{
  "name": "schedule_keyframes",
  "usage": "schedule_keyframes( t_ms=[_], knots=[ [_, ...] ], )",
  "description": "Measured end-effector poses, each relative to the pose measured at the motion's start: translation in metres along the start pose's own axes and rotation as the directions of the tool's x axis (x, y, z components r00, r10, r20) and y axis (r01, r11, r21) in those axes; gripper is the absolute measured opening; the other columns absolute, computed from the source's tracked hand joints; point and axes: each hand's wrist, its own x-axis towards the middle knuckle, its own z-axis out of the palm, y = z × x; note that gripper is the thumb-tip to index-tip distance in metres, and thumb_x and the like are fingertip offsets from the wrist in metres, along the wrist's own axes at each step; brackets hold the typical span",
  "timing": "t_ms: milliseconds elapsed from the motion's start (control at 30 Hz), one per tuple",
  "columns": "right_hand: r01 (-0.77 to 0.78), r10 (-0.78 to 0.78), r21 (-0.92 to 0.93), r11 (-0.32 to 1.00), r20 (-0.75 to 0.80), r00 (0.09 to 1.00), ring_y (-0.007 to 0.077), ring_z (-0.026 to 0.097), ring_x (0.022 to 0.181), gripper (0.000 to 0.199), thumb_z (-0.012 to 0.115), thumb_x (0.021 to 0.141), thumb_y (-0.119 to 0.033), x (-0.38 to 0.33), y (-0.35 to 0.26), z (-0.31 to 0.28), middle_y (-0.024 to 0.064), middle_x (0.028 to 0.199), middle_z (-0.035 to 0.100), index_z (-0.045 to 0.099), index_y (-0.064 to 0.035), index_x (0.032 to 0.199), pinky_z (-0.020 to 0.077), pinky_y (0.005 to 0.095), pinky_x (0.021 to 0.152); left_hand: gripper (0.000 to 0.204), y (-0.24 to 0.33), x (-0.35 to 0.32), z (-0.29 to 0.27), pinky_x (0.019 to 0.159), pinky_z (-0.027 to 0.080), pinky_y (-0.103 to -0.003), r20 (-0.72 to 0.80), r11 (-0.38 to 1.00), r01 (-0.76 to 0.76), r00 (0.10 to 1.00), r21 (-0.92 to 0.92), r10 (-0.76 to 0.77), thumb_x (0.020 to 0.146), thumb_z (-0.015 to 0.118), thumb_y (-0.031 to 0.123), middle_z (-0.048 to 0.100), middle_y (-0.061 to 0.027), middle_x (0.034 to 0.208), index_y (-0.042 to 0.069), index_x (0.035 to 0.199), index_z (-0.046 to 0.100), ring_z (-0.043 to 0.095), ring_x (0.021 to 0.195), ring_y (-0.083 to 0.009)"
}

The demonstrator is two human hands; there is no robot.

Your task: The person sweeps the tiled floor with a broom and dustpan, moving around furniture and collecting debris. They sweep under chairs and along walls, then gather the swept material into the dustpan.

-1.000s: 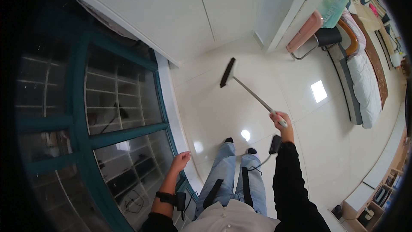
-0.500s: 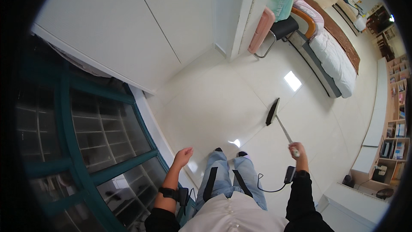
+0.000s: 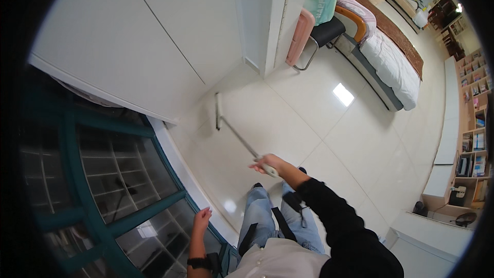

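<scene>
My right hand (image 3: 268, 163) is wrapped round the grip of a broom (image 3: 239, 135), in front of my legs. From the hand, the grey stick slants away to the far left. Its pale, narrow head (image 3: 218, 110) is on the floor near the white cabinet, with dark bristles just visible along one edge. My left hand (image 3: 202, 218) hangs lower left beside the green-framed window, loosely curled with nothing in it.
Glossy pale tiles (image 3: 309, 123) cover the floor. A white cabinet (image 3: 128, 46) rises at far left, above a green-framed glass window (image 3: 128, 164). Far right stand a black chair (image 3: 328, 32), a bed (image 3: 391, 67) and a bookshelf (image 3: 476, 139).
My right arm has swung across to the left, carrying the broom from the right-hand floor to the cabinet side. My left hand has dropped lower and a little left.
</scene>
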Motion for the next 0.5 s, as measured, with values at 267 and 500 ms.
schedule_keyframes(
  t_ms=[267,500],
  knots=[
    [0.114,-0.089,-0.251,0.961,0.109,0.99,0.0073,0.042,0.039,0.009,0.042,0.071,-0.003,0.106,-0.065,-0.011,0.0064,0.055,0.044,0.044,0.0062,0.071,0.0368,0.0171,0.032,0.029,-0.005,-0.07,0.01,0.067,0.041,-0.02,-0.112,0.975,0.219,0.969,-0.021,-0.22,0.077,0.049,0.009,0.056,-0.0067,0.089,0.0,0.105,0.048,0.052,0.075,-0.0111],
    [-0.024,-0.038,0.517,0.855,0.107,0.993,0.0079,0.044,0.041,0.012,0.04,0.075,-0.006,0.029,-0.113,-0.121,0.0115,0.074,0.046,0.038,0.0046,0.079,0.0402,0.0161,0.034,0.031,0.036,-0.038,0.078,0.072,0.041,-0.022,0.001,0.981,0.193,0.981,0.02,-0.193,0.077,0.049,0.008,0.055,-0.0101,0.093,-0.002,0.106,0.046,0.052,0.081,-0.0132]
  ],
)
